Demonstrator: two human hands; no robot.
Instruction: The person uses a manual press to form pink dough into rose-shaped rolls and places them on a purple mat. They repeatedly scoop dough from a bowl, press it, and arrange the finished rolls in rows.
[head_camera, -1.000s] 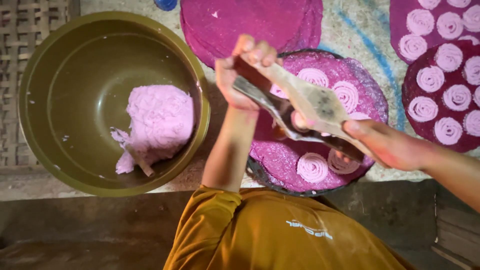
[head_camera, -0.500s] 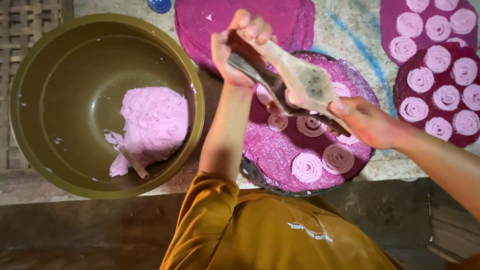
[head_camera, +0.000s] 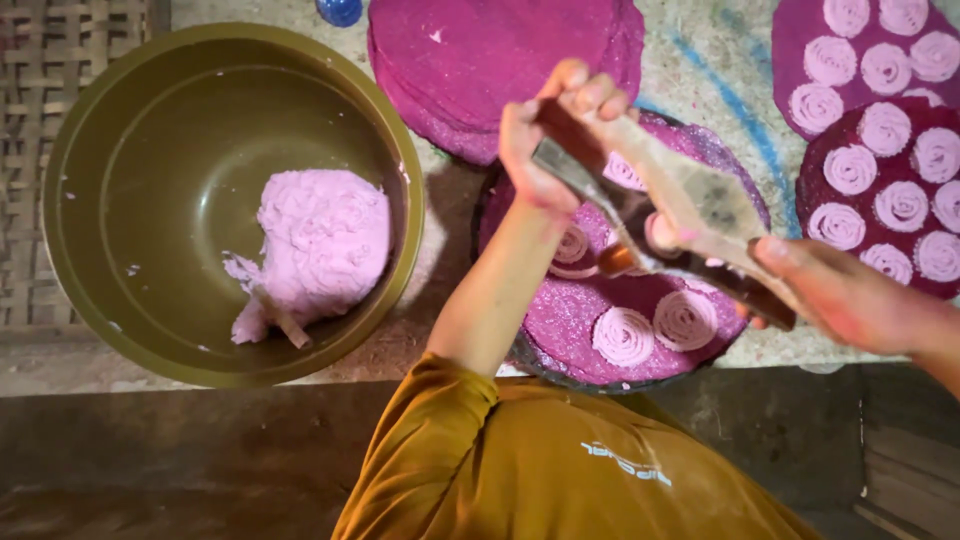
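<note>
Both hands grip a wooden hand press (head_camera: 690, 215) held above a round purple mat (head_camera: 570, 310). My left hand (head_camera: 545, 135) clasps its upper end, fingers curled over the top. My right hand (head_camera: 835, 290) holds the lower handles at the right. Pink spiral coils of dough (head_camera: 622, 335) lie on the mat beneath the press, one more coil (head_camera: 685, 318) beside it. Pink dough shows at the press's underside.
A large olive bowl (head_camera: 90, 200) at the left holds a lump of pink dough (head_camera: 315, 245). A stack of purple mats (head_camera: 500, 60) lies at the back. Mats with several dough spirals (head_camera: 880, 150) fill the right. A woven bamboo panel (head_camera: 40, 60) borders the left.
The press has shifted slightly across the mat while both hands kept their grip. More pink coils now lie on the front of the mat than one second ago.
</note>
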